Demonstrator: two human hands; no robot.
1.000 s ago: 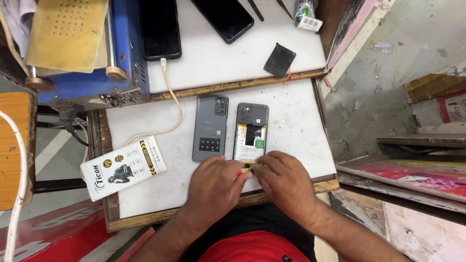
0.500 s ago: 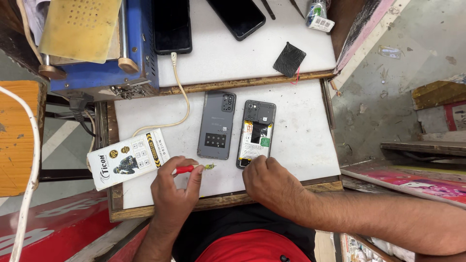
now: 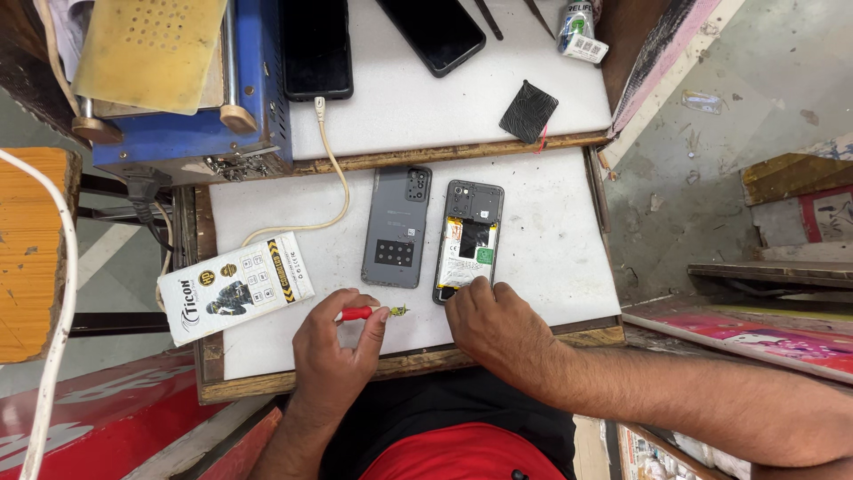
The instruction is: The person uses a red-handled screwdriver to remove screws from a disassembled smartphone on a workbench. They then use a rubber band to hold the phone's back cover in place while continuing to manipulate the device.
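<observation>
**Two hands at an opened phone on a white desk**

The left hand [image 3: 333, 351] was curled shut around a small red-handled tool [image 3: 366, 312], pinched between thumb and forefinger. The tool's thin tip pointed toward the right, where a tiny greenish bit sat at its end, just above the white desk [image 3: 551, 240] surface near the front edge. The right hand [image 3: 499, 324] lay knuckles-up with its fingers bent loosely, the fingertips touching the bottom end of the opened phone [image 3: 469, 240]. It pressed on that end rather than wrapping around anything.

The opened phone lay flat, back side up, near the middle of the desk. Its dark frame showed a pale battery, a black patch and a small green sticker inside. Just beside it, toward the left edge, lay the grey back cover [image 3: 397, 227], a smooth rounded rectangle with a camera cutout at its far end and a dark square patch.

A glossy white cardboard box [image 3: 235, 286] with black and yellow printing rested tilted near the desk's front left corner. A cream cable [image 3: 333, 182] curved from it up to a black phone [image 3: 315, 46] on the raised far shelf. A second black phone [image 3: 431, 31] and a ribbed black pad [image 3: 528, 111] lay there too. A blue metal machine [image 3: 191, 124] stood at the far left corner. The desk had a worn wooden rim.
</observation>
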